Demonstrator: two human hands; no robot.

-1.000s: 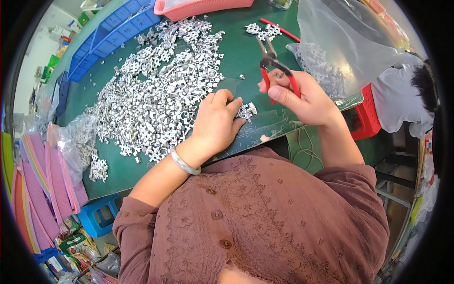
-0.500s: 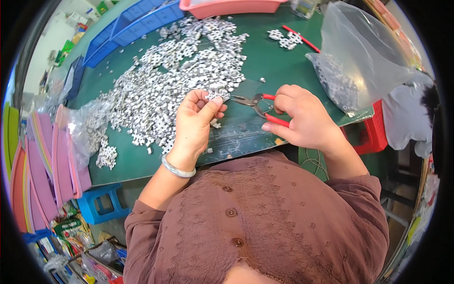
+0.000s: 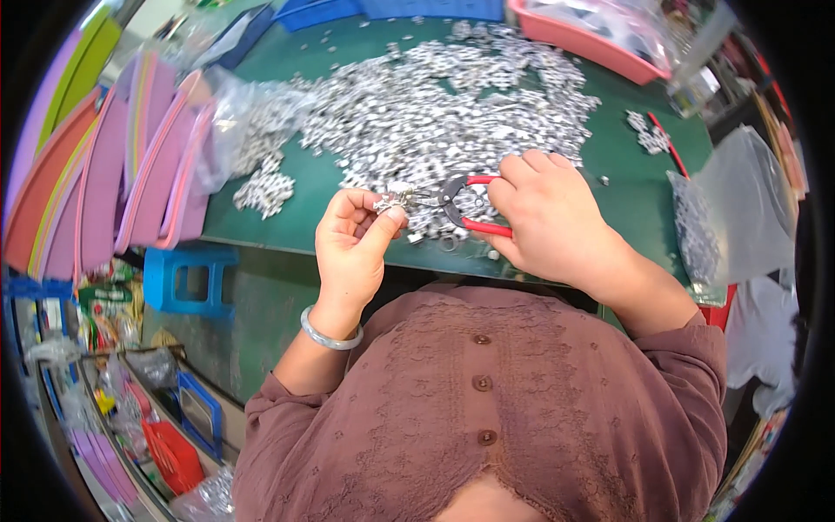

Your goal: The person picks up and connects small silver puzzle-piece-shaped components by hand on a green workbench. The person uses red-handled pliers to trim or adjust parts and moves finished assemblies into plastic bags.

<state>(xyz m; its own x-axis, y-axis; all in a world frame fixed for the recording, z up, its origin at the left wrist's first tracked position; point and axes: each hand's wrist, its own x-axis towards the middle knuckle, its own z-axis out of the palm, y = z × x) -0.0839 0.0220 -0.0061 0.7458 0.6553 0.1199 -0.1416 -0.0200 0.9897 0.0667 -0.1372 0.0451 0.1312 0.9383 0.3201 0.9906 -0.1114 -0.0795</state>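
Two hands meet at centre frame: the left hand (image 3: 352, 248) pinches a small silvery metal piece (image 3: 391, 202) between thumb and fingers (image 3: 383, 228), while the right hand (image 3: 544, 217) is wrapped tight around red-handled pliers (image 3: 465, 202), whose nose reaches toward that piece. The piece is held just above the near edge of the green tabletop (image 3: 626, 174). A slip looks possible (the part is tiny, the grip only fingertip-deep), and the nose could nip the thumb. Counted: one pair of pliers in hand, one bracelet (image 3: 329, 335), one heap of metal pieces (image 3: 435, 113) far too many to count across the upper centre, one pink tray (image 3: 583, 39) at upper right.
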